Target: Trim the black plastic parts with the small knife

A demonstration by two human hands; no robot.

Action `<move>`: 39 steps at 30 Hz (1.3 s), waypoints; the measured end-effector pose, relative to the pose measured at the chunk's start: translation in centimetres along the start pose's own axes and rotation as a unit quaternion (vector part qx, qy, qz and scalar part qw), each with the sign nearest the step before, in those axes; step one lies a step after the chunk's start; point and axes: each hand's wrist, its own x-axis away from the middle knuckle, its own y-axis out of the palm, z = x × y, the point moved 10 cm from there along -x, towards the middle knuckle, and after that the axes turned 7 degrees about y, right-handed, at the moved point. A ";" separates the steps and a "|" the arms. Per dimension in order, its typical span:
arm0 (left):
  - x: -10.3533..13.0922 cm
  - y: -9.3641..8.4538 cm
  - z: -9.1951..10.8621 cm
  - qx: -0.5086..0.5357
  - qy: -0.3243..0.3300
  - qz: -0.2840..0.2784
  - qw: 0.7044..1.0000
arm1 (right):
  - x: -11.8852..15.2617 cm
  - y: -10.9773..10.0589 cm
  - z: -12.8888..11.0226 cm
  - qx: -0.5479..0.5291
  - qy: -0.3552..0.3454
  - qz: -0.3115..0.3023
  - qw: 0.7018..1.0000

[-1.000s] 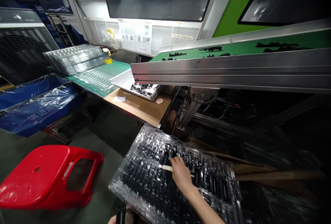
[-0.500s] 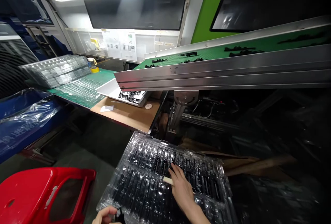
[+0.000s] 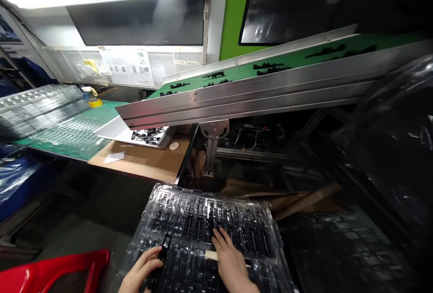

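Note:
A clear plastic blister tray [image 3: 144, 225] packed with rows of slim black plastic parts [image 3: 196, 220] lies in front of me. My left hand [image 3: 144, 268] is closed around a black plastic part [image 3: 165, 244] with a loop-like upper end, over the tray's left side. My right hand [image 3: 232, 259] lies over the middle of the tray, its fingertips on the parts in the far row. Tucked crosswise under this hand is a thin tool with a cream handle [image 3: 211, 255]; its exact kind is hidden.
A sloping green conveyor [image 3: 237, 74] carries black parts down toward a white bin [image 3: 113, 131] on the bench. Stacked clear trays [image 3: 40, 108] stand at the left. A red stool [image 3: 57, 268] is at lower left, brown cardboard [image 3: 246, 187] behind the tray.
My left hand has come up from the tray's near left corner onto its rows, bringing the black part. My right hand remains over the middle. The view has swung right.

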 end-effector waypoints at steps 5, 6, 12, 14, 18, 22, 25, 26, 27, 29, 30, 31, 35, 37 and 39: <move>-3.7 4.1 -2.1 -0.098 0.077 -0.122 0.985 | -0.3 1.2 -1.2 -0.006 -0.032 -0.034 0.999; -4.3 4.8 -2.7 -0.113 0.090 -0.140 0.979 | -0.2 1.2 -1.2 -0.007 -0.032 -0.039 0.999; -6.6 7.8 -5.2 -0.191 0.158 -0.184 0.951 | 1.9 -0.8 1.2 0.002 0.022 -0.030 0.999; -6.6 8.3 -5.1 -0.208 0.178 -0.191 0.943 | 2.7 -1.3 2.8 0.010 0.053 -0.014 0.998; -6.5 8.7 -4.5 -0.244 0.198 -0.201 0.928 | 3.1 -1.3 4.7 0.002 0.073 0.019 0.997; -6.9 8.7 -5.1 -0.289 0.185 -0.193 0.919 | 2.1 -1.4 5.4 -0.016 0.075 0.026 0.997; -6.8 8.9 -6.0 -0.316 0.162 -0.196 0.914 | 1.7 -2.0 5.9 -0.033 0.082 0.030 0.996; -6.8 8.9 -6.2 -0.322 0.152 -0.195 0.914 | 1.7 -2.2 6.2 -0.038 0.089 0.033 0.995; -6.7 8.9 -6.3 -0.325 0.141 -0.191 0.915 | 1.8 -2.3 6.6 -0.042 0.099 0.035 0.994; -6.7 8.8 -6.4 -0.325 0.122 -0.179 0.921 | 2.1 -2.2 7.3 -0.051 0.114 0.031 0.992; -6.6 8.7 -6.4 -0.321 0.113 -0.172 0.924 | 2.2 -1.9 7.5 -0.056 0.117 0.025 0.991; -6.5 8.6 -6.4 -0.314 0.106 -0.166 0.929 | 2.3 -1.6 7.6 -0.064 0.117 0.017 0.991; -4.9 8.4 -5.8 -0.255 0.087 -0.152 0.951 | 2.7 -1.0 7.2 -0.104 0.115 -0.003 0.988; -3.0 8.1 -5.2 -0.208 0.073 -0.147 0.964 | 2.9 -1.0 6.5 -0.134 0.113 -0.011 0.984; -0.7 7.7 -4.5 -0.156 0.044 -0.140 0.977 | 3.1 -0.6 5.4 -0.171 0.108 -0.030 0.979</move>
